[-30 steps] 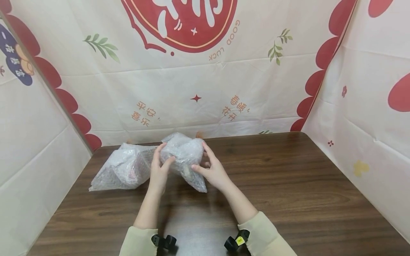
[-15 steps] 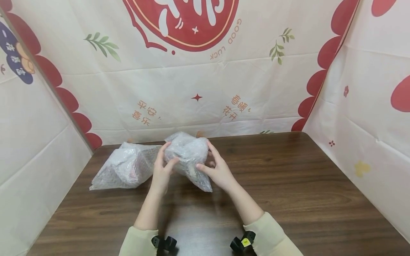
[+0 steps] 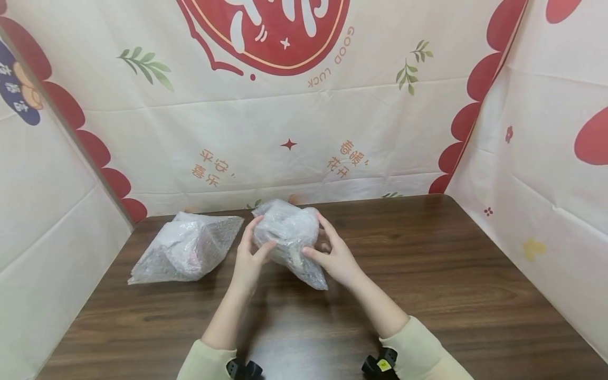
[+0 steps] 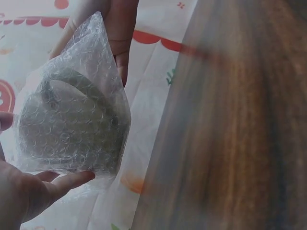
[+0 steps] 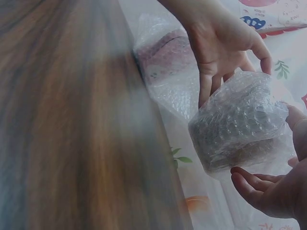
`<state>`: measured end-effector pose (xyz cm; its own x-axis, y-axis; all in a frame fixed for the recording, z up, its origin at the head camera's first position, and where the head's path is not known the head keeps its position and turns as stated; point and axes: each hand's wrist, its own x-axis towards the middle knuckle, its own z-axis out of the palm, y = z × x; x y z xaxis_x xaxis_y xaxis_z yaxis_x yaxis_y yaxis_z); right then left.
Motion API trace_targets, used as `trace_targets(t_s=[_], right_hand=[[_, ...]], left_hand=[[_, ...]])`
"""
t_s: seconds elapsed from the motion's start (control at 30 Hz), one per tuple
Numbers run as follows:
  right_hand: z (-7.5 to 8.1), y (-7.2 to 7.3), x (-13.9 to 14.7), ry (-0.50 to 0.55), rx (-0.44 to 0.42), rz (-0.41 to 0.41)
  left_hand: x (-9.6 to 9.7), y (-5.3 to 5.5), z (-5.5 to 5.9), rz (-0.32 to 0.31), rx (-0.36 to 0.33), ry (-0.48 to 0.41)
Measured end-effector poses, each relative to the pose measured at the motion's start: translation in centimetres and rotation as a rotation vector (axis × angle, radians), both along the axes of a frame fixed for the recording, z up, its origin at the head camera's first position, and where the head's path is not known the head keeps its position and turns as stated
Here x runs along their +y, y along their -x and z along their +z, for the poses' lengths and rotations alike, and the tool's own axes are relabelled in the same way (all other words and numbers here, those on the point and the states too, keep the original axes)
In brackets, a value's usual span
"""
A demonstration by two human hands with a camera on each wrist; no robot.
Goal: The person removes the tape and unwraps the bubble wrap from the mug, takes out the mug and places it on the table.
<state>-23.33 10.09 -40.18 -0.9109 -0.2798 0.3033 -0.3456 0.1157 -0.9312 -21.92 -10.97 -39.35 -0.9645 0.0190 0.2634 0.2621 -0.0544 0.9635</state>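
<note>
A bubble-wrapped bundle [image 3: 290,232] is held between my two hands near the back of the table. Through its clear wrap the left wrist view shows a dull greenish-brown thing with a dark curved band [image 4: 88,93]; its kind cannot be told. My left hand [image 3: 250,261] grips the bundle's left side, thumb toward me. The right hand [image 3: 338,258] grips its right side with thumb and fingers. Its pointed wrap end hangs toward the front right. To the left lies a second bubble-wrapped bundle [image 3: 187,248], touched by neither hand; something pink [image 5: 168,55] shows inside it.
The brown wood-grain table [image 3: 427,274] extends to both sides and in front of the hands. A printed cloth backdrop [image 3: 285,116] rises behind the table's back edge, with cloth side walls [image 3: 537,158] at left and right.
Both hands and the bundle they hold have shifted a little to the right, opening a gap from the other bundle. That left bundle stays where it was.
</note>
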Motion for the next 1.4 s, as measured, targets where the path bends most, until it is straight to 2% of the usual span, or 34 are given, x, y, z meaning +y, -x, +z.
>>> trace_targets(t_s=[0.43,0.83,1.07,1.2,1.4], right_hand=[[-0.5,-1.5,1.5,-0.008,0.0,0.01],[-1.1,-3.0,2.9,-0.012,-0.02,0.006],[-1.1,-3.9,3.8,-0.001,-0.044,0.024],[-1.2,-4.2,4.4,-0.013,-0.057,0.027],[-1.4,-4.3,5.4,-0.018,-0.084,0.036]], left_hand=[[1.1,-1.3,-0.6,-0.028,-0.012,-0.027],[1.7,-2.5,-1.0,-0.052,-0.023,0.03],[2.2,-3.0,-1.2,-0.088,-0.037,0.012],[2.4,-3.2,-1.5,-0.101,-0.043,0.033],[2.6,-3.2,-1.8,-0.156,-0.031,0.041]])
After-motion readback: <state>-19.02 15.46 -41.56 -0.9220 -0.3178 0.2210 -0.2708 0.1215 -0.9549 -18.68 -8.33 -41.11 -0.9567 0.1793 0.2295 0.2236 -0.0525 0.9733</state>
